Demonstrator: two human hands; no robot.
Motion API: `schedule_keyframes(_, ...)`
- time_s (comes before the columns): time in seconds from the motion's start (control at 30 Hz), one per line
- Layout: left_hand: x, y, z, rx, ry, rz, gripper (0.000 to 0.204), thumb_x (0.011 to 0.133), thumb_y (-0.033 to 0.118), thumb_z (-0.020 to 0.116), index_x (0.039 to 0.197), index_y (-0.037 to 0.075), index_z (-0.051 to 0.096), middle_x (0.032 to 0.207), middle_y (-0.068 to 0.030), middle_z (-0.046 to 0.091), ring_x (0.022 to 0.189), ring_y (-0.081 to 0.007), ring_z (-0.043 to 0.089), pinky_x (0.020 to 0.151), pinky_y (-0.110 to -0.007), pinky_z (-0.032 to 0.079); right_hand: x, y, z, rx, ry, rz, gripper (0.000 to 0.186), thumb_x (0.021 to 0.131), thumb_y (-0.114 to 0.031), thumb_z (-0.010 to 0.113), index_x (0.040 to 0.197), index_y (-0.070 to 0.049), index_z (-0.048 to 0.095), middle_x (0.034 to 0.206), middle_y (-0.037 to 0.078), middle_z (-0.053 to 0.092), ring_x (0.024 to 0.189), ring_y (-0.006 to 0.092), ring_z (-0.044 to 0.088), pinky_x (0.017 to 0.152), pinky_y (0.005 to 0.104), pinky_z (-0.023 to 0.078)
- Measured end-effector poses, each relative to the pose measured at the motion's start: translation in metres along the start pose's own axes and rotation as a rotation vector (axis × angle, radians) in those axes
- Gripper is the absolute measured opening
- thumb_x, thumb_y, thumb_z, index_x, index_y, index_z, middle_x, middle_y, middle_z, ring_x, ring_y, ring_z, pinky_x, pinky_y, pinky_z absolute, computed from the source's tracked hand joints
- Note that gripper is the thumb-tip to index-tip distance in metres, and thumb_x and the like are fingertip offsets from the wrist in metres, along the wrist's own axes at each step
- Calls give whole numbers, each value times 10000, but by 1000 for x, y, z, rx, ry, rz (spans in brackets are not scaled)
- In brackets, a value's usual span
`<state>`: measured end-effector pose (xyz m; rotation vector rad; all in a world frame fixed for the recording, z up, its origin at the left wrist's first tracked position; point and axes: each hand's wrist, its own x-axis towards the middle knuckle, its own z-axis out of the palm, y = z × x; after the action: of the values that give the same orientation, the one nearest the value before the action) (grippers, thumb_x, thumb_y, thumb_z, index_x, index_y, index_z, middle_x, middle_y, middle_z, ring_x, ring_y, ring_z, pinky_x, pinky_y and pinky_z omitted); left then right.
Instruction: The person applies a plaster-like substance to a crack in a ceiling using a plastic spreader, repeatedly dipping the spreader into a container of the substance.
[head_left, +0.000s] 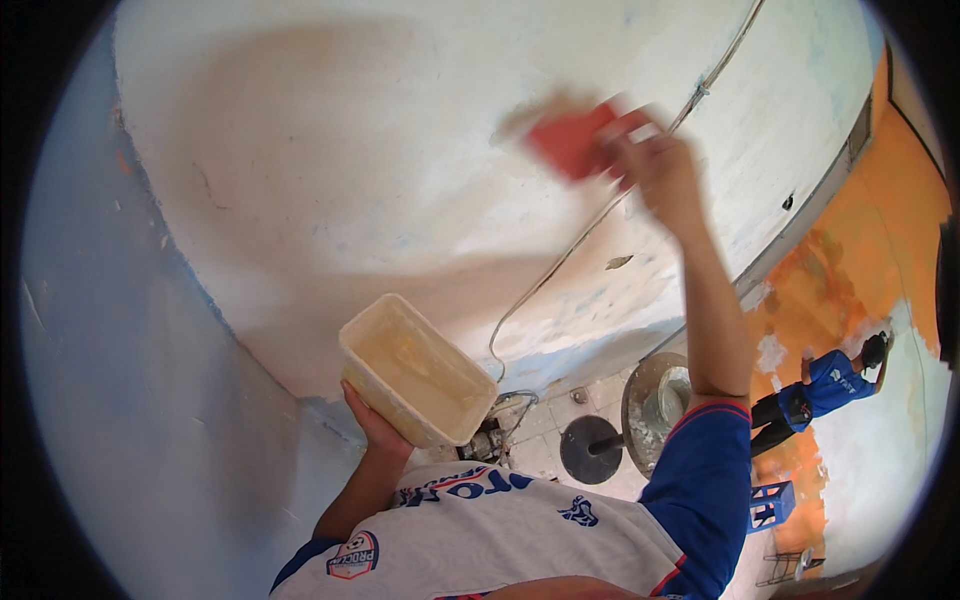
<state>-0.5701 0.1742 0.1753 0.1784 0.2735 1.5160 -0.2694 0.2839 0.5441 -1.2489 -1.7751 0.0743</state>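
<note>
My left hand (pixel 375 422) grips a pale rectangular plastic tub (pixel 420 370) with a thin layer of something yellowish inside, held low in front of the wall. My right hand (pixel 650 165), smeared by motion, is raised with a red flat tool (pixel 570 140), perhaps a putty knife, closed in its fingers. The tool is at the white wall (pixel 300 150) over a blurred brownish smudge; whether it touches cannot be told. A thin cable (pixel 535 290) runs diagonally up the wall behind my right hand.
A blue-grey wall (pixel 120 350) adjoins on the left. Below are a round table (pixel 640 430) with a bucket (pixel 672 395), a dark round base (pixel 583 450) and tangled cords. At right, a person in blue (pixel 830 385) works at an orange wall (pixel 820 280), near a blue crate (pixel 768 505).
</note>
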Motion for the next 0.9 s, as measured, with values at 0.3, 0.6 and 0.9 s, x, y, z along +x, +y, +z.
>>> schedule_keyframes(0.3,-15,5,-17,62,63,64,814,989,779,312,1549,196,411,1533,-53,490,1389,-272,497,1144,-452,433,35,12,-48,250,551,-170,308,1041,-276,637,1093,28,636,705,92,737,598,115,673,573,277,518)
schedule_keyframes(0.6,-13,6,-23,55,47,102,820,989,779,312,1555,191,397,1545,-63,475,1398,-284,490,1147,-464,437,-23,-41,-16,-97,306,-67,225,994,-194,712,1063,14,663,702,103,689,538,127,615,536,279,485)
schedule_keyframes(0.9,4,1,-23,40,-11,116,823,990,777,314,1558,186,395,1544,-66,482,1403,-292,488,1150,-468,433,-63,26,24,131,-52,-23,176,974,-122,718,1070,18,769,831,88,721,629,102,602,600,259,518)
